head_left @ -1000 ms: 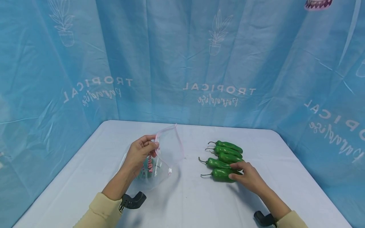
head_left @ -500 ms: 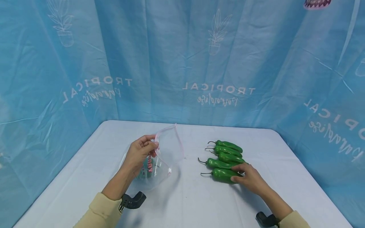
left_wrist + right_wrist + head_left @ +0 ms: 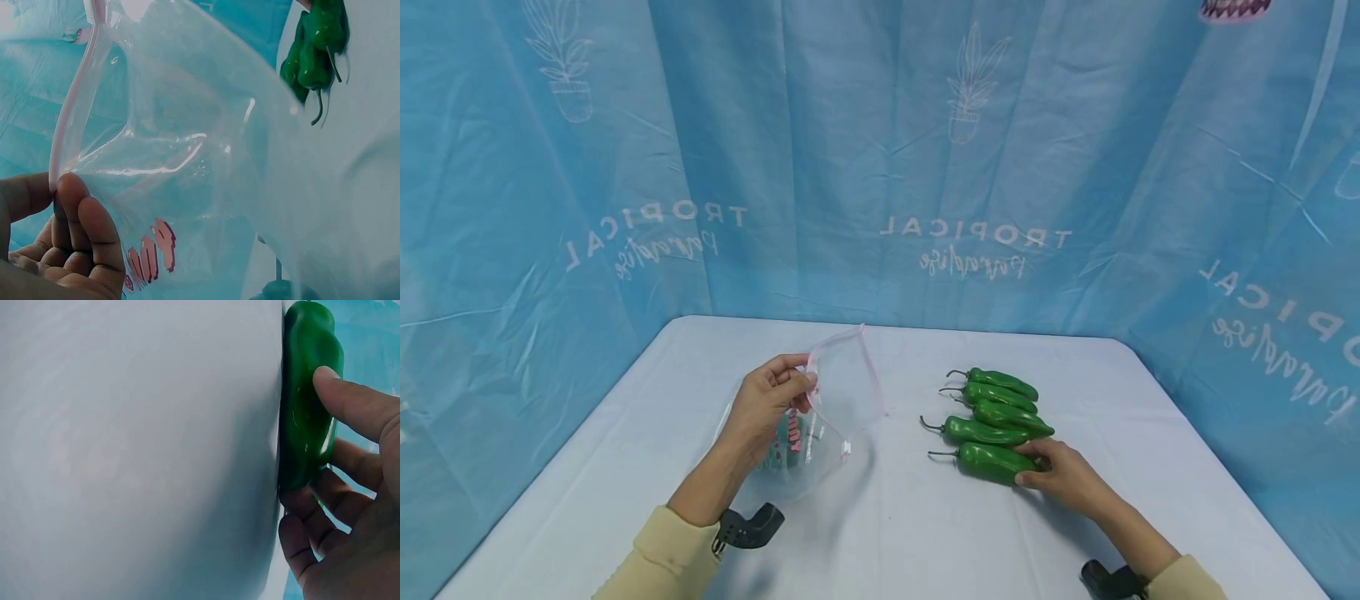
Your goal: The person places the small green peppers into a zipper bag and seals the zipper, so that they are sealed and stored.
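My left hand [image 3: 765,404] pinches the rim of a clear zip bag [image 3: 850,387] between thumb and fingers, its pink-edged mouth standing open. Pink print and a dark green shape show through the plastic; in the left wrist view, a green pepper [image 3: 281,290] appears through the bag's lower part. On the right, several green chili peppers [image 3: 1000,414] lie in a row, stems pointing left. My right hand [image 3: 1063,475] grips the tip end of the nearest pepper [image 3: 988,462]. In the right wrist view the thumb lies on that pepper [image 3: 306,425], with fingers partly hidden behind it.
A white cloth covers the table [image 3: 895,533]. Blue printed curtains [image 3: 850,167] enclose its back and both sides. The bag lies left of the peppers, with white cloth between them.
My right hand has shifted slightly right along the nearest pepper to its tip, uncovering more of the pepper beside it. The left hand and bag have stayed put.
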A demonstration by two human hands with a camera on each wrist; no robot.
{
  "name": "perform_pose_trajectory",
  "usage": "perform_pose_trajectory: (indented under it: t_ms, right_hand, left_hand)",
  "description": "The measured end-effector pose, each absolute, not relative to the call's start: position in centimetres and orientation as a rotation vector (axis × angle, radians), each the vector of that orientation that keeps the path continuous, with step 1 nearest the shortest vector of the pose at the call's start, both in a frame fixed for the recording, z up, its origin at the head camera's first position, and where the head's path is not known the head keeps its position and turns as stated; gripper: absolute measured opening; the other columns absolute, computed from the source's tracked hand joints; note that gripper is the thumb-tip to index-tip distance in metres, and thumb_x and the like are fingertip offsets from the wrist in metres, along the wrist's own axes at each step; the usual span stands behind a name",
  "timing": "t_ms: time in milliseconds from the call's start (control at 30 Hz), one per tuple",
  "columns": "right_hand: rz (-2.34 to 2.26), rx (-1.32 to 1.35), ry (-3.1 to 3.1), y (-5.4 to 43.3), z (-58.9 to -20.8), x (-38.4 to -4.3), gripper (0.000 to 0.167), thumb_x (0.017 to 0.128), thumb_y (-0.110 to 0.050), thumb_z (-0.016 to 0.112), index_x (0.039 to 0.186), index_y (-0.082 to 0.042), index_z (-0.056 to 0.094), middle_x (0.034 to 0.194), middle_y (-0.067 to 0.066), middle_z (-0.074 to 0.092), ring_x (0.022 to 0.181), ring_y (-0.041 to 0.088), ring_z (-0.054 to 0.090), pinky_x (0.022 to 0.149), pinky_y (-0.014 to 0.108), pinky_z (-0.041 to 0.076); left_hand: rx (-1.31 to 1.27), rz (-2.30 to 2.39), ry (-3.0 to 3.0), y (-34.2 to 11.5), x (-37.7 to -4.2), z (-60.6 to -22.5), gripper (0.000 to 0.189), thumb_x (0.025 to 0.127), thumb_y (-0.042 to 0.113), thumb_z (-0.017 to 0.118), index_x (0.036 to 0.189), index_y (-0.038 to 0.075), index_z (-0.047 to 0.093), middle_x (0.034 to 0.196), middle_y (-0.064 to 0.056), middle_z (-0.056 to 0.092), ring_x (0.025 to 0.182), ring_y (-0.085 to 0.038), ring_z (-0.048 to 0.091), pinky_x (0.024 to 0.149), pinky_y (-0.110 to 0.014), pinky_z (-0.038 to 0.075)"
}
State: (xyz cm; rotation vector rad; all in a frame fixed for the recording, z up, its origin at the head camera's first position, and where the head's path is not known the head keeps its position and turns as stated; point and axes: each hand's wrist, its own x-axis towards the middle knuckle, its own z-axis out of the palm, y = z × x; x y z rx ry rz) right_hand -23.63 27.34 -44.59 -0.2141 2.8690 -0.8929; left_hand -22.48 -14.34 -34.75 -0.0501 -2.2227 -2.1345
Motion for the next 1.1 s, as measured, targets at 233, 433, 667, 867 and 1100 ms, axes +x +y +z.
perform_pose_trajectory:
  t_ms: [233, 433, 667, 867, 1100]
  right_hand:
    - [-0.952, -0.218, 2.830, 27.8, -44.7, -23.6, 0.046, 0.077, -0.024, 0.075, 0.119, -0.009, 0.063, 0.095, 0.002, 0.060, 0.081, 0.015, 0.047, 0.065, 0.028, 0.040]
    - [-0.976, -0.231, 2.824, 27.9, -44.7, -23.6, 0.043, 0.078, -0.022, 0.074, 0.117, -0.008, 0.064, 0.094, 0.002, 0.061, 0.077, 0.015, 0.047, 0.061, 0.026, 0.040]
    - [-1.021, -0.286, 2.827, 28.2, -44.4, -23.3, 0.043, 0.080, -0.025, 0.072, 0.119, -0.008, 0.063, 0.092, 0.002, 0.059, 0.074, 0.013, 0.047, 0.059, 0.025, 0.040]
    - [-1.067, -0.368, 2.833, 28.3, -43.8, -22.9, 0.045, 0.082, -0.030, 0.070, 0.119, -0.006, 0.061, 0.088, 0.002, 0.057, 0.071, 0.010, 0.046, 0.058, 0.023, 0.040]
    - [-1.141, -0.424, 2.829, 27.8, -43.3, -22.6, 0.046, 0.082, -0.033, 0.069, 0.119, -0.006, 0.061, 0.090, 0.002, 0.057, 0.072, 0.008, 0.046, 0.058, 0.023, 0.040]
  left_hand:
    - [-0.061, -2.139, -2.211, -14.4, -22.5, -34.7, 0.035, 0.090, 0.017, 0.062, 0.122, 0.005, 0.053, 0.076, 0.009, 0.062, 0.064, -0.007, 0.057, 0.067, -0.022, 0.051]
    - [-0.071, -2.151, -2.200, -14.4, -22.6, -34.8, 0.036, 0.090, 0.016, 0.062, 0.122, 0.004, 0.053, 0.076, 0.010, 0.062, 0.063, -0.007, 0.056, 0.066, -0.021, 0.050]
    - [-0.089, -2.146, -2.195, -14.4, -22.5, -34.8, 0.035, 0.091, 0.017, 0.062, 0.122, 0.004, 0.054, 0.076, 0.010, 0.063, 0.063, -0.007, 0.056, 0.066, -0.021, 0.051]
    - [-0.089, -2.138, -2.202, -14.3, -22.4, -34.7, 0.035, 0.091, 0.018, 0.062, 0.122, 0.004, 0.054, 0.077, 0.010, 0.063, 0.064, -0.007, 0.056, 0.067, -0.022, 0.051]
    - [-0.081, -2.126, -2.213, -14.3, -22.3, -34.7, 0.034, 0.091, 0.019, 0.062, 0.122, 0.005, 0.054, 0.077, 0.010, 0.063, 0.065, -0.008, 0.056, 0.070, -0.023, 0.050]
